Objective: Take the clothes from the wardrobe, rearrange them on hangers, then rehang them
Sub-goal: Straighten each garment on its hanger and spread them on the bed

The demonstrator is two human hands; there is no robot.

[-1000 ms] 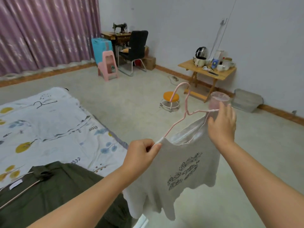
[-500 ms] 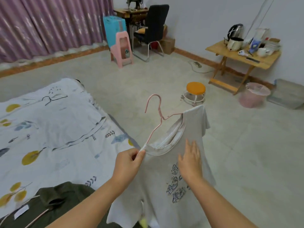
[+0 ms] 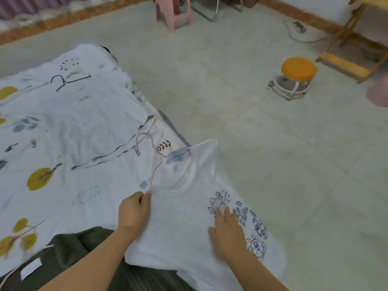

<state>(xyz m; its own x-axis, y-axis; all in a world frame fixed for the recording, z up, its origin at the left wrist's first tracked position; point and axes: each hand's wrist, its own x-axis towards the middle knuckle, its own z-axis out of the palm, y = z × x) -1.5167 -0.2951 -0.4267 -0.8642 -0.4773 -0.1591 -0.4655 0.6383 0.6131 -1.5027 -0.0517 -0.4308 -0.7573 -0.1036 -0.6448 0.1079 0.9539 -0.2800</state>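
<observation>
A white T-shirt with a blue line print lies on a pink wire hanger at the bed's edge, partly hanging over it. My left hand pinches the shirt's shoulder and the hanger's arm beside the collar. My right hand rests flat on the shirt's front with straight fingers, next to the print. The hanger's hook points up onto the bed sheet. A dark green garment on another hanger lies below my left arm.
The bed sheet is white with yellow and grey leaf prints; a black hanger lies on it at the far side. On the floor stand an orange round stool, a pink plastic stool and a wooden folding table's legs.
The shirt on its hanger came down from held in the air onto the bed's edge. My right hand slid from the shirt's shoulder to its front. My view tilted downward.
</observation>
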